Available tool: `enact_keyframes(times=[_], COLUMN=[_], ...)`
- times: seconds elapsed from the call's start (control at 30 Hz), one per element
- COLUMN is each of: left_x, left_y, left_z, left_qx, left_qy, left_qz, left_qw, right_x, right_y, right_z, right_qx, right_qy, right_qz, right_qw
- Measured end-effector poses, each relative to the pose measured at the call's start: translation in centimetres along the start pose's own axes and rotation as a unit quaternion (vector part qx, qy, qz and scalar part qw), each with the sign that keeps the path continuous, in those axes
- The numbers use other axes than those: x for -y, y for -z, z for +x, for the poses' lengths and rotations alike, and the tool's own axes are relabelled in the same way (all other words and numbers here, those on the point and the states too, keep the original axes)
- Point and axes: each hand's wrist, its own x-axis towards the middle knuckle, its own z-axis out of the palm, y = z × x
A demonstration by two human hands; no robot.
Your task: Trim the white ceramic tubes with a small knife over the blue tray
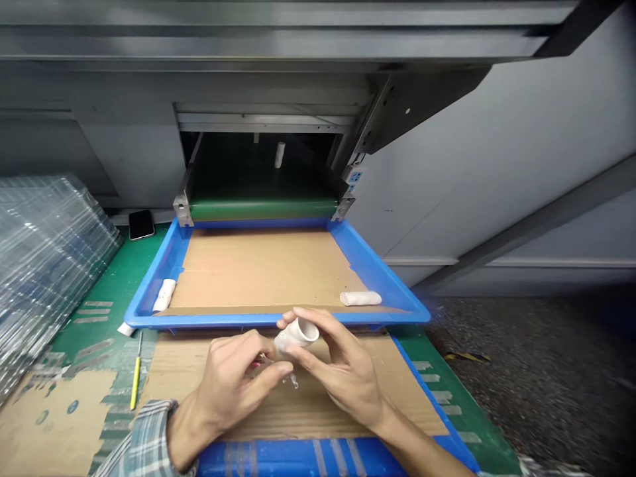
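Between the thumb and fingers of my right hand [345, 371] is a short white tube [294, 336], tilted so that its open end faces up and to the right. My left hand [233, 384] is closed at the tube's left end, its thumb and forefinger bent around something small with a pinkish-red part, mostly hidden by the fingers. A thin, clear curled bit [294, 381] dangles below the tube, between the hands. Both hands are over a cardboard-covered surface [318, 404], just in front of a blue tray [278, 320].
Inside the tray, one white roll [361, 298] lies at right and another [164, 295] at left. Behind it, a green conveyor belt [263, 192] carries a white tube [279, 154]. A yellow-handled tool [135, 383], a phone [142, 225] and stacked clear plastic [54, 258] are at left.
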Motion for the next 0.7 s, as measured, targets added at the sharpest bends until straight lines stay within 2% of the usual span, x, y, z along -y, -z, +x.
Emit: enact_keyframes(times=[0.17, 0.27, 0.33, 0.43, 0.5, 0.6, 0.7], left_x=[0.1, 0.4, 0.5, 0.2, -0.2, -0.7, -0.8], left_y=[-0.2, -0.6, -0.8, -0.6, -0.3, 0.4, 0.8], left_z=[-0.2, -0.6, -0.8, -0.8, -0.5, 0.0, 0.4], left_qx=[0.006, 0.031, 0.049, 0.032, -0.008, -0.058, -0.077], left_qy=[0.005, -0.043, -0.088, -0.123, -0.111, -0.086, -0.078], left_qz=[0.028, 0.066, 0.08, 0.07, 0.05, 0.043, 0.058], left_qw=[1.0, 0.996, 0.992, 0.989, 0.993, 0.994, 0.992], right_x=[0.5, 0.7, 0.7, 0.8, 1.0, 1.2, 1.3], right_y=[-0.3, -0.4, -0.5, -0.5, -0.6, -0.9, -1.2], right_z=[0.4, 0.7, 0.8, 0.9, 1.0, 1.1, 1.0], right_qx=[-0.033, -0.057, -0.052, -0.019, 0.02, 0.114, 0.173], right_qy=[-0.073, -0.134, -0.178, -0.22, -0.229, -0.242, -0.263], right_qz=[0.129, 0.211, 0.247, 0.256, 0.241, 0.222, 0.21], right_qw=[0.988, 0.967, 0.951, 0.941, 0.943, 0.937, 0.926])
